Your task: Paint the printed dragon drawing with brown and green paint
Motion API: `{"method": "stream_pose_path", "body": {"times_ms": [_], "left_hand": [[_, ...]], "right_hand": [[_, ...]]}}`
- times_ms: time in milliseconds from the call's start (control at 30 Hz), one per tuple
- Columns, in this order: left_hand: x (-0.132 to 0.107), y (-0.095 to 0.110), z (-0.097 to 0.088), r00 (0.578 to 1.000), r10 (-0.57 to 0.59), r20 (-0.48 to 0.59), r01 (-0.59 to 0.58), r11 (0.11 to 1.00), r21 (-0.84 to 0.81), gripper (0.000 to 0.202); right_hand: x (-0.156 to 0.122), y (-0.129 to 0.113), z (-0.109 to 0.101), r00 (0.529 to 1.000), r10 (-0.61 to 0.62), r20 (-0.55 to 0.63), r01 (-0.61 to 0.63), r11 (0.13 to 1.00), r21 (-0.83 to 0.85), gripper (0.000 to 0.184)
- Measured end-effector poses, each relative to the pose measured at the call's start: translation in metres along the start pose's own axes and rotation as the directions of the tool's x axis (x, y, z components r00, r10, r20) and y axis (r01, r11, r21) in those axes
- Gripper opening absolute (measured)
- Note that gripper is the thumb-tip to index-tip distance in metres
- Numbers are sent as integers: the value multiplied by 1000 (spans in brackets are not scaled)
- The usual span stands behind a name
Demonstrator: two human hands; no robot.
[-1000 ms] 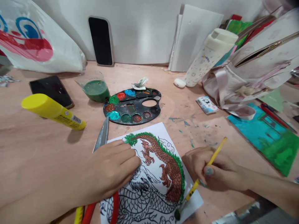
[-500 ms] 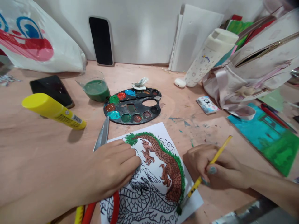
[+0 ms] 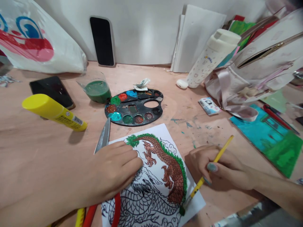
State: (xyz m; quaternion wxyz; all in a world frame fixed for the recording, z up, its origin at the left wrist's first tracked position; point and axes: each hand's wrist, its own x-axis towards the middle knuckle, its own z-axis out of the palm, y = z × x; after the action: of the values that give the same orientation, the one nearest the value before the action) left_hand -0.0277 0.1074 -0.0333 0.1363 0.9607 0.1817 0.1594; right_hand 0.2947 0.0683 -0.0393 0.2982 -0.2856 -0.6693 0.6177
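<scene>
A white sheet with a dragon drawing [image 3: 156, 176] lies near the table's front edge; its upper body is painted brown with a green spine. My left hand [image 3: 113, 170] lies on the sheet's left part, fingers together and flat, pressing it down. My right hand [image 3: 217, 170] grips a yellow paintbrush [image 3: 205, 175]. The brush's green-tipped bristles touch the dragon's green edge at the sheet's lower right. A black palette [image 3: 134, 107] with several paint wells sits beyond the sheet.
A cup of green water [image 3: 97, 90], a yellow glue stick [image 3: 54, 112], a dark phone [image 3: 52, 91] and scissors [image 3: 103, 136] lie left. A white bottle [image 3: 210, 58], a pink bag [image 3: 255, 69] and a teal-green painting [image 3: 270, 138] are right.
The right hand shifted slightly, moving the brush tip a little along the dragon's green lower edge. The left hand stayed in place on the sheet.
</scene>
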Motion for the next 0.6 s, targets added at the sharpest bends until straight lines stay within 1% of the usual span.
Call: {"method": "stream_pose_path", "body": {"times_ms": [67,200,267,367,433,533,600], "left_hand": [[-1,1,2,1000,-4,-21,4,1000,-12,28],[0,1,2,999,-27,22,27,999,-16,29],[1,1,1,999,-29,26,29,999,-17,29],[2,1,-2,999,-19,36,20,1000,-11,28],[2,1,-3,999,-14,45,14,1000,-1,27],[2,1,-3,999,-16,38,15,1000,10,28],[2,0,-3,999,-12,40,11,1000,11,27]], "right_hand": [[-1,-1,0,1000,27,4,-27,1000,13,42],[0,-2,0,1000,27,-1,-27,998,51,44],[0,-2,0,1000,18,-18,-16,996,85,43],[0,-2,1,998,36,-54,-29,992,126,44],[3,-3,3,996,29,-79,-15,985,172,45],[6,-4,6,994,-3,-107,34,956,290,43],[6,-4,6,994,24,-106,10,952,307,39]]}}
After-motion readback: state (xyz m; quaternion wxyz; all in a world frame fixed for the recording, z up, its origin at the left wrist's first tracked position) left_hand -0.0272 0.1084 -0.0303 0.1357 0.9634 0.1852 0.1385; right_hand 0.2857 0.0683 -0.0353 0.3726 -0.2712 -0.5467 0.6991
